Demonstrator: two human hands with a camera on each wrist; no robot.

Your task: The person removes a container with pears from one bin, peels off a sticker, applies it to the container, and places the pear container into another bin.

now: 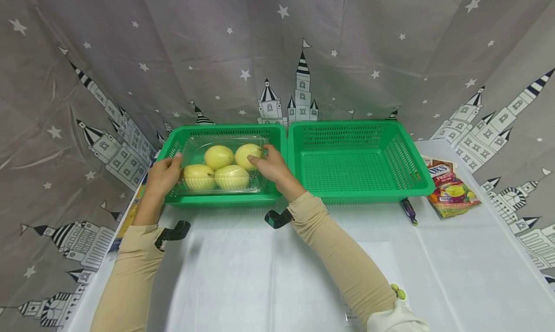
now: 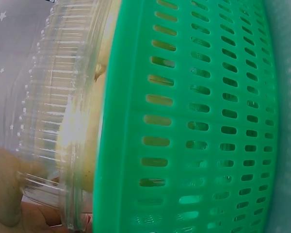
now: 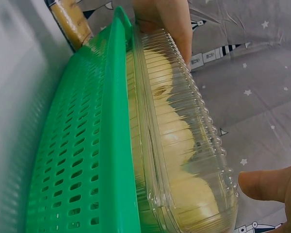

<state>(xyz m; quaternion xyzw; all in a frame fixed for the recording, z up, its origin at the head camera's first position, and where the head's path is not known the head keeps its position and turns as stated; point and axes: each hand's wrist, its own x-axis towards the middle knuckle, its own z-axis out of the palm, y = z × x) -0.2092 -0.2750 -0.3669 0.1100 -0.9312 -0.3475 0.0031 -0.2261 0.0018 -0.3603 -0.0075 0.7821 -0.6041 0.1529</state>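
Note:
A clear plastic clamshell box with several yellow fruits inside is at the left green basket. In both wrist views its seam stands above the basket rim. My left hand grips the box's left end, thumb on the lid side and fingers by the seam in the left wrist view. At the opposite end, my right hand holds the box with the thumb over the lid's corner and the fingers round the end. The box's underside is hidden by the basket wall.
A second green basket stands right beside the first. Farther right lie a red snack bag and a small dark wrapped candy. A yellow-and-blue package lies behind my left forearm. A starry castle curtain surrounds the white table.

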